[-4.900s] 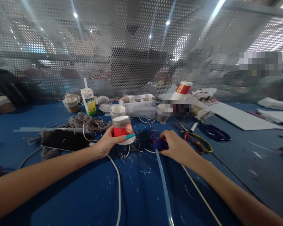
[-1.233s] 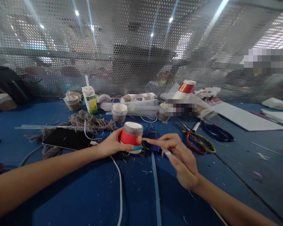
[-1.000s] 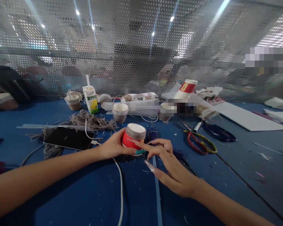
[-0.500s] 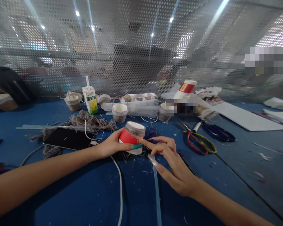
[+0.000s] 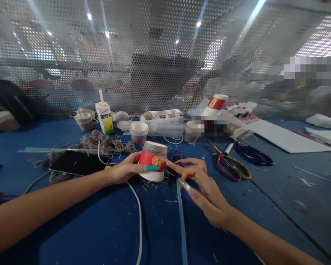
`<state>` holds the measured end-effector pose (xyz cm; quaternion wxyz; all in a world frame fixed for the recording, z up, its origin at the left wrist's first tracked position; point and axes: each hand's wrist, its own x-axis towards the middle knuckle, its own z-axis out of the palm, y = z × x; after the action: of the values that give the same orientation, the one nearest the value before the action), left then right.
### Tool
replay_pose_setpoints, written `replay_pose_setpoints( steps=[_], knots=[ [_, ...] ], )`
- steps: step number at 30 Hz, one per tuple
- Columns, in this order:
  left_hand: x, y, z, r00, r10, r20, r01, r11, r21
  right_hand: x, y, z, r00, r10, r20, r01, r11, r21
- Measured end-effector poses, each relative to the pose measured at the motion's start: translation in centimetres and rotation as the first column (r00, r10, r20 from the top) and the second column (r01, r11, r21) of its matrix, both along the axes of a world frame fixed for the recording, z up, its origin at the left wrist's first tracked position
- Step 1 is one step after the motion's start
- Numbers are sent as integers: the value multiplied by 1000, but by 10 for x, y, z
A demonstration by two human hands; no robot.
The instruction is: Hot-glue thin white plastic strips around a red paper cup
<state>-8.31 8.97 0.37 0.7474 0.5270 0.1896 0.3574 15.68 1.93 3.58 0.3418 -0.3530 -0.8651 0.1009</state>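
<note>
A red and white paper cup (image 5: 151, 162), its upper part wrapped in grey yarn (image 5: 155, 148), is held at its left side by my left hand (image 5: 127, 168). The thumb lies across the cup's front, and a gold emblem shows beside it. At the cup's right side is my right hand (image 5: 200, 182), index fingertip at the edge of the yarn band. Its thumb is apart from the index finger, the other fingers are bent, and I see nothing held in it. A clear flat strip (image 5: 182, 221) lies on the table below this hand.
On the blue table (image 5: 93, 228) are a phone (image 5: 77, 162), a grey yarn heap (image 5: 105, 142), a drink carton (image 5: 105, 118), a small yarn-covered bucket (image 5: 139, 133), scissors (image 5: 231, 167), a white board (image 5: 287, 136) and a white cable (image 5: 139, 221). A perforated metal screen (image 5: 160, 73) stands behind.
The cup has turned in my left hand, bringing more of the gold emblem into view, and sits slightly further left. My right thumb has shifted a little away from the cup.
</note>
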Motion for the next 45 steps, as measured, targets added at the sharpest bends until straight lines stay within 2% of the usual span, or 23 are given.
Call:
replay_pose_setpoints(
  steps=[4,8,12,21,28,33,38,40,43,45],
  knots=[
    [0,2,-1,1000,12,-11,-12,1000,-18,-2,-1,3,998,47,36,-45,997,-63],
    [2,-1,2,999,7,-47,-6,1000,19,-3,-2,4,990,97,101,-80,985,-155],
    [4,-1,4,999,-11,-50,13,999,33,-4,-2,5,986,135,99,-113,973,-200],
    [2,-1,4,998,-58,-16,58,998,18,-7,-5,8,989,114,98,-82,956,-281],
    [1,1,3,998,-52,23,52,999,2,-5,-4,4,999,43,-31,-50,956,-289],
    [0,3,0,998,-45,37,45,999,5,-2,-1,-1,973,34,-229,-79,978,-192],
    [-1,4,1,998,-58,16,58,998,19,7,-1,-6,919,59,-389,-35,997,69],
    [-1,4,1,998,-60,18,60,998,28,7,-2,-4,947,77,-311,-39,992,124],
    [-1,4,1,998,-54,29,53,998,29,3,-2,0,988,86,-130,-69,989,129],
    [-1,4,0,998,-51,34,51,999,12,2,0,2,991,114,-69,-104,985,141]
  ],
)
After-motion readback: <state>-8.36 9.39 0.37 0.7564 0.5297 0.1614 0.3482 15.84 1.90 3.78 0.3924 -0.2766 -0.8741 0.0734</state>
